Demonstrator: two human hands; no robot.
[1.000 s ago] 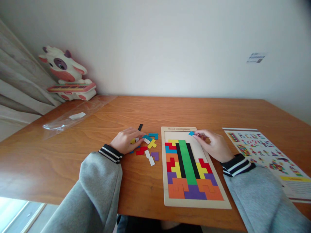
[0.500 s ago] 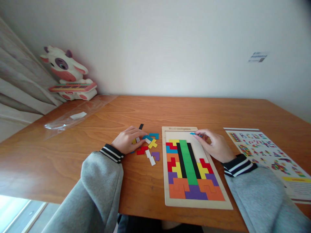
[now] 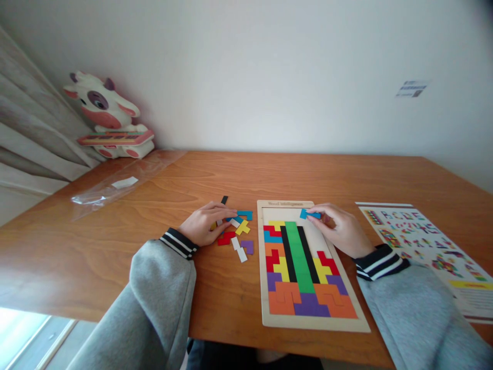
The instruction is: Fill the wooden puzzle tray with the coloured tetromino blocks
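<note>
Between thumb and fingers, my right hand (image 3: 341, 228) pinches a blue puzzle piece (image 3: 306, 214) over the upper right of the wooden puzzle board (image 3: 314, 325). Colored pieces fill much of the board, with a long green strip (image 3: 298, 257) flanked by black strips in the middle; bare wood shows at the top and upper right. My left hand (image 3: 208, 223) lies with fingers stretched over a loose pile of pieces. Its fingertips are by a blue piece (image 3: 245, 215); a yellow piece (image 3: 243, 227), a purple piece (image 3: 248, 247) and white pieces (image 3: 241, 254) lie beside it.
A printed pattern sheet (image 3: 427, 241) lies right of the board, partly behind my right sleeve. At the back left stand a toy cow with a keyboard (image 3: 115, 139) and a clear plastic bag (image 3: 92, 198). The wooden table (image 3: 215, 303) ends near my lap.
My right hand has turned the blue piece, so its flat face now shows instead of its edge. My left hand has shifted slightly right over the pile.
</note>
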